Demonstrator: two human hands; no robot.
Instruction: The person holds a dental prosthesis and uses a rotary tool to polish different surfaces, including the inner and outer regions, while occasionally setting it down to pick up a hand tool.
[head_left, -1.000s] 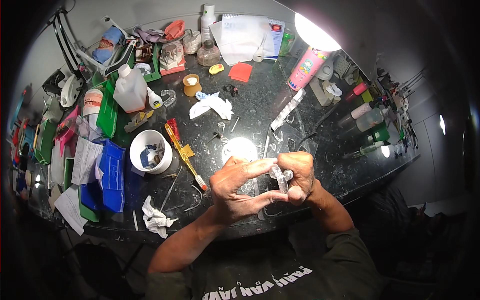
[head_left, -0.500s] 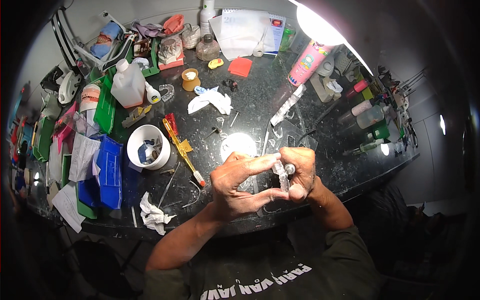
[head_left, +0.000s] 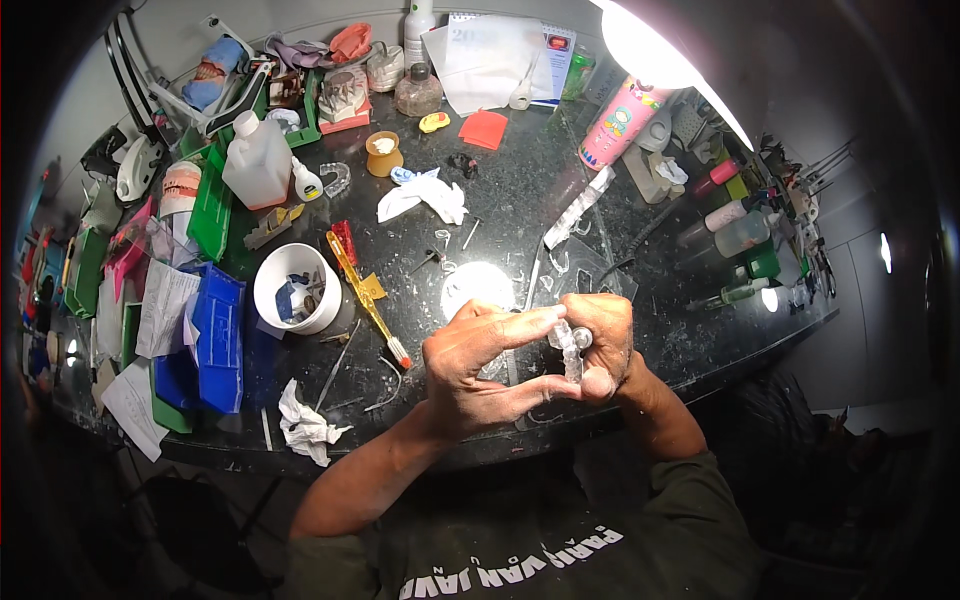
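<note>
Between the thumb and fingers of my left hand sits a clear plastic dental aligner, held by its ends above the front edge of the bench. My right hand is closed right beside it, around a tool with a round metal end; this looks like a rotary handpiece, its body mostly hidden in the fist. The tool's end is close to the aligner, but whether they touch I cannot tell. Behind my left hand, a bright round patch of light lies on the dark bench.
Left of my hands are a white tub with small pieces, a yellow-handled brush, crumpled tissue and a blue bin. Farther back stand a plastic bottle and a pink can. A bright lamp hangs above.
Both hands keep their grip with almost no movement. The whole view has shifted very slightly, and the aligner appears turned a little between the fingers.
</note>
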